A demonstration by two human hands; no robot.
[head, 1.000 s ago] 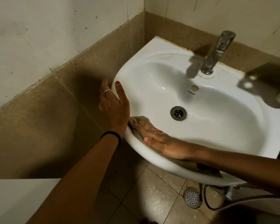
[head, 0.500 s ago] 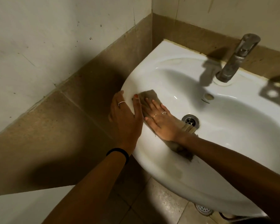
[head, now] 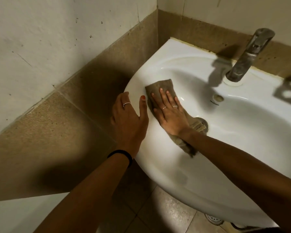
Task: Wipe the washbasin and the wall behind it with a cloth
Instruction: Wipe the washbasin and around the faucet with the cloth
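Inside the white washbasin [head: 242,132], just below the overflow hole [head: 218,97], a small dark brand mark [head: 214,103] is printed, too small to read. The brown cloth [head: 161,87] lies on the bowl's left inner slope, its long axis running from near the left rim down towards the drain [head: 204,122], where its far end is bunched and partly covers the drain. The right hand [head: 170,113] lies flat on the cloth, fingers [head: 163,95] straight and slightly spread, pointing up the slope towards the rim. The left hand [head: 129,118] rests on the basin's left rim, fingers straight over the outer edge and thumb lying on the rim, just beside the cloth. A black band [head: 120,154] circles the left wrist. The metal tap [head: 249,56] stands at the back rim, well apart from the cloth. The basin sits in a corner: the tiled wall [head: 183,27] runs right behind it, the side wall [head: 74,98] stands close on the left, and most of the bowl to the right of the cloth is bare.
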